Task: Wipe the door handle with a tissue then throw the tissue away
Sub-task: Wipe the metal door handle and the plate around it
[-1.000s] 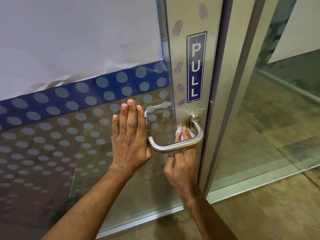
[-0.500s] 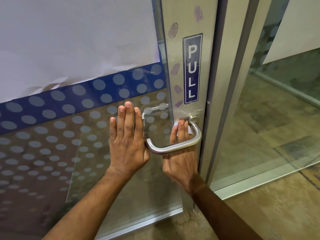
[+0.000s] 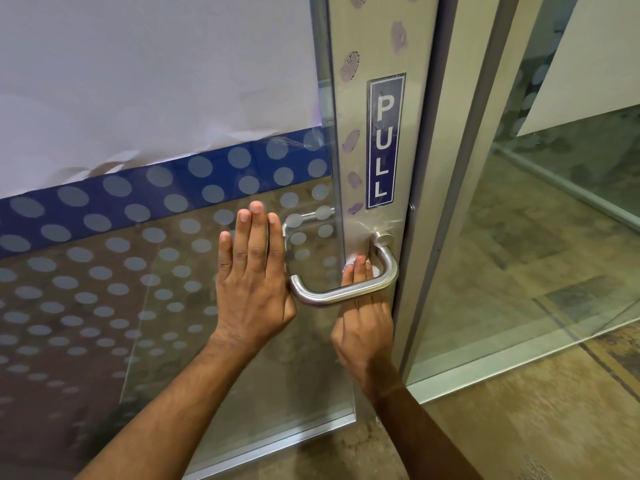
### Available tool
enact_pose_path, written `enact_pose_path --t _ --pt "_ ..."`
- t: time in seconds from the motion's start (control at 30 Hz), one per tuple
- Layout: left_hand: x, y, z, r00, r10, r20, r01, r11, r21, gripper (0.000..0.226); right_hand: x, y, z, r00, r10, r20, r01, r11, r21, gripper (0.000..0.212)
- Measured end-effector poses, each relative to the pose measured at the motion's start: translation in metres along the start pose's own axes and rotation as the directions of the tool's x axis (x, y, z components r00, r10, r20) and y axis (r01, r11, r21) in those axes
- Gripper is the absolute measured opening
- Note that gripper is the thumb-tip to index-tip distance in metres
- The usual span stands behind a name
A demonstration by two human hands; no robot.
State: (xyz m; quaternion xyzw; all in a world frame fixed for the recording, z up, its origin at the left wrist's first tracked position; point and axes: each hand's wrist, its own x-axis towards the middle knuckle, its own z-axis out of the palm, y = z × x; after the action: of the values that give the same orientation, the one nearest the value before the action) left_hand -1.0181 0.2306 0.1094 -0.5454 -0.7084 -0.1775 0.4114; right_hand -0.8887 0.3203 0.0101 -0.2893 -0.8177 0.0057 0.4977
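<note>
A brushed-metal lever door handle (image 3: 346, 293) juts from the aluminium door stile (image 3: 353, 81) under a blue PULL sign (image 3: 385, 140). My right hand (image 3: 363, 327) reaches up behind the handle's bar. Its straight fingers press a white tissue (image 3: 375, 271) against the stile just below the handle's mount. Only small edges of the tissue show around the fingertips. My left hand (image 3: 252, 289) lies flat on the dotted glass door panel (image 3: 104, 289), left of the handle, its thumb edge touching the bar's curved end.
White paper (image 3: 138, 81) covers the upper glass, above a blue dotted band. Smudgy fingerprint marks run down the stile. To the right stand the door frame (image 3: 460, 168) and a fixed glass panel (image 3: 536, 254). Brown floor shows below.
My right hand slid up behind the bar toward the handle's mount, then back down a little, rubbing the tissue on the stile. My left hand stayed flat on the glass.
</note>
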Motion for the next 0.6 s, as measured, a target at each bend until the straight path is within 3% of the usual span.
enact_pose_path --t 0.17,0.33,0.6 --pt "0.001 0.001 -0.001 1.000 0.005 -0.006 -0.005 1.000 -0.003 0.082 0.004 0.002 -0.005 0.996 0.042 -0.079 -0.031 0.991 0.133 0.067" --pt "0.000 0.002 0.000 1.000 0.006 -0.006 -0.006 1.000 0.014 0.086 0.017 -0.005 -0.005 0.953 0.189 -0.237 -0.114 0.948 0.298 0.046" --pt "0.001 0.002 0.002 1.000 0.002 -0.018 -0.002 1.000 0.018 0.083 0.011 0.007 -0.029 0.930 0.339 -0.144 -0.275 0.899 0.342 0.014"
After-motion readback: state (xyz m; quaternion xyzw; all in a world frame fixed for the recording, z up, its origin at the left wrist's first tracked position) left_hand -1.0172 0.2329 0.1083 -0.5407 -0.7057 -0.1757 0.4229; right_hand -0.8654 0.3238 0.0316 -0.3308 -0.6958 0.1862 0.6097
